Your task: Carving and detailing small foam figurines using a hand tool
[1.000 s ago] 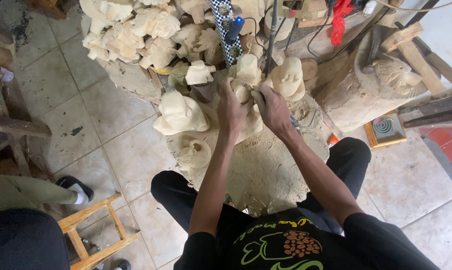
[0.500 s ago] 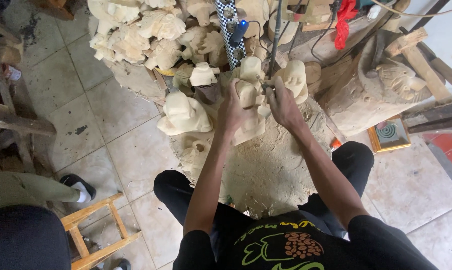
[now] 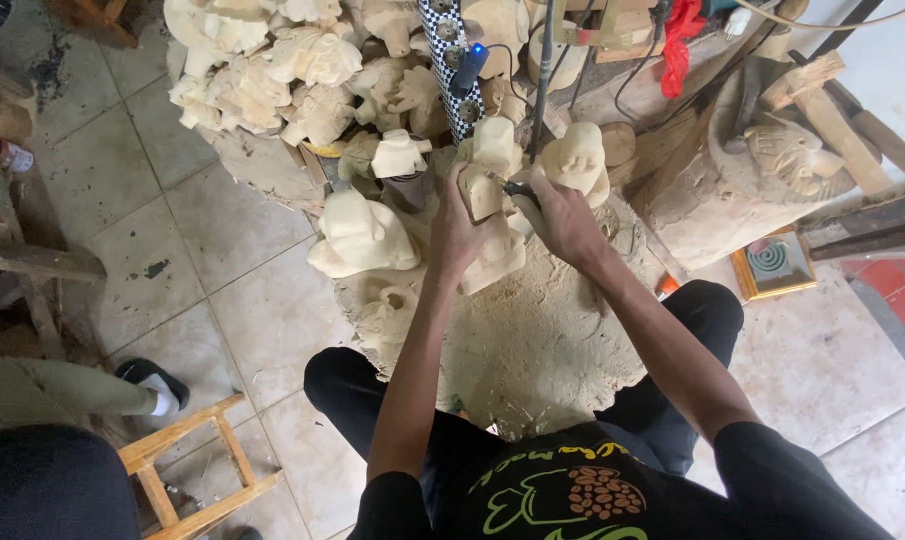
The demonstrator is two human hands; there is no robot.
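Observation:
My left hand [image 3: 457,228] grips a small pale wooden carving [image 3: 483,192] and holds it upright over a sawdust-covered stump [image 3: 533,340]. My right hand [image 3: 563,215] holds a thin dark rotary carving tool [image 3: 518,187], its tip against the carving's right side. A second pale carving [image 3: 498,258] lies just under my left hand. Both hands sit close together above the stump's far edge.
Several rough pale carvings [image 3: 273,70] are piled at the back, with a larger one [image 3: 361,235] on the left of the stump. A carved log [image 3: 763,170] stands right. A small wooden stool [image 3: 188,470] and another person's leg [image 3: 63,395] are at left.
The view shifted slightly. My hands stay on the carving, with small movements of the tool against it.

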